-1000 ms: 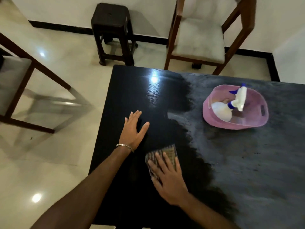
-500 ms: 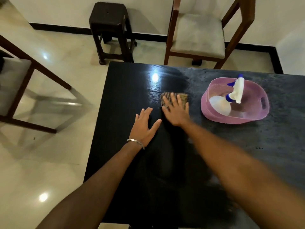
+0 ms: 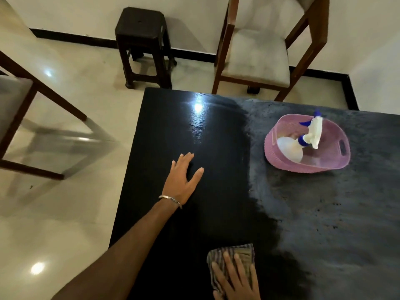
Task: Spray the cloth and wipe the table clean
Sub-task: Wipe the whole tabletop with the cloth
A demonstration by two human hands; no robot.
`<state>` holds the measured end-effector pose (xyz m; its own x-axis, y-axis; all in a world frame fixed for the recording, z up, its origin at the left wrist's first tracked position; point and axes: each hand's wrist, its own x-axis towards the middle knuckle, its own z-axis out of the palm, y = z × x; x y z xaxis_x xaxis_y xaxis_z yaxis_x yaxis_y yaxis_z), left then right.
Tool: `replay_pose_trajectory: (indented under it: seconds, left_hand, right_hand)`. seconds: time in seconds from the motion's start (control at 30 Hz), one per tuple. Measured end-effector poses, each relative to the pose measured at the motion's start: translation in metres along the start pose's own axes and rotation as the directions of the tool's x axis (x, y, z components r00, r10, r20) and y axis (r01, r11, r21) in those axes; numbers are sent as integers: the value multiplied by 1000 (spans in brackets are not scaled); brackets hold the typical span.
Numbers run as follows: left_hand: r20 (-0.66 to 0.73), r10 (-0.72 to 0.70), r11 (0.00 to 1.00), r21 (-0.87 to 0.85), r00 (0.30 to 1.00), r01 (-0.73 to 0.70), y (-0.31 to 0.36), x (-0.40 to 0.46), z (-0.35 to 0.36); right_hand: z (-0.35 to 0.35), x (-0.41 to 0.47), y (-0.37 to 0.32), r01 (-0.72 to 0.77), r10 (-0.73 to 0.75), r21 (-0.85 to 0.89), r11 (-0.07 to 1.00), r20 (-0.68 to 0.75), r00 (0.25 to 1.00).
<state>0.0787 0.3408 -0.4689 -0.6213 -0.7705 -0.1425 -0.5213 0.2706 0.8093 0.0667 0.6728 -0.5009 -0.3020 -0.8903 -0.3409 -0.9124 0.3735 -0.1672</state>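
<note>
The rectangular black table [image 3: 164, 131] is showing two surfaces: its left half is lying glossy and dark, reflecting a ceiling light, while the half toward the pink oval plastic basket [image 3: 281, 163] is sitting dull, grey and speckled. The left hand [image 3: 183, 180] is resting palm-down on the glossy part of the table, left of the basket and well apart from it, fingers straight and close together with the thumb spread out to the side; a thin silver bangle [image 3: 170, 200] is circling the wrist. The right hand [image 3: 234, 280] is lying flat on the striped brown-and-grey folded cloth [image 3: 231, 252] at the near edge of the table, well on the near side of the basket, fingers straight and slightly spread, pressing the cloth down rather than gripping it; the heel of this hand is running out of the picture. The cloth is sitting on the dark glossy area, just beside the ragged border with the grey area. Inside the basket a white plastic spray bottle with a blue trigger and collar [image 3: 303, 139] is lying tilted, its head leaning up against the far rim. Beyond the table, a dark brown wooden stool [image 3: 140, 24] is standing left of a wooden chair with a pale cushioned seat [image 3: 257, 48], both on the glossy cream tile floor [image 3: 65, 213].
</note>
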Motion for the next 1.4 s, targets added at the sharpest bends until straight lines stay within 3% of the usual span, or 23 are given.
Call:
replay_pose_trajectory:
  seconds: [0.1,0.2,0.3,0.4,0.47,0.67,0.83,0.9,1.07,1.17,1.27,1.4]
  left_hand:
    - [6,17,1000,1,1000,-17,-1,-6,1]
    - [19,5,1000,-16,1000,-5,-1,-13,3]
    - [19,-9,1000,-23,1000,9,2,-17,5]
    - [11,-18,1000,-17,1000,19,2,-19,6]
    - [2,-14,999,-33,1000,14,3,-23,4]
    - [18,-38,999,-22,999,38,7,-44,12]
    - [65,-6,1000,-8,998,7,29,-58,39]
    - [75,18,1000,-7,997,-17,41,-63,54]
    - [87,63,998,-9,994,-63,78,-79,100]
    - [90,61,998,-13,994,-60,100,-94,131]
    - [100,46,999,-14,994,-45,116,-111,156]
    - [83,50,998,-29,995,-47,132,-131,177]
  right_hand:
    - [-19,34,7,-81,82,58,995,-12,997]
    - [-54,123,30,-183,191,95,978,-86,978]
    - [-90,213,39,-313,322,161,936,-36,946]
    - [-100,239,22,-338,343,172,925,4,940]
    - [-92,214,-2,-276,280,169,946,2,960]
    - [-29,64,-82,130,-142,164,978,60,988]
    - [-3,0,-31,251,-258,90,964,74,963]
    - [-4,-19,6,184,-186,39,982,63,980]
    - [-6,-79,141,-158,158,119,980,8,987]
    - [-11,-115,233,-381,383,164,910,17,924]
    - [-20,-133,300,-500,505,201,843,28,863]
    - [-23,-134,320,-640,647,218,737,49,761]
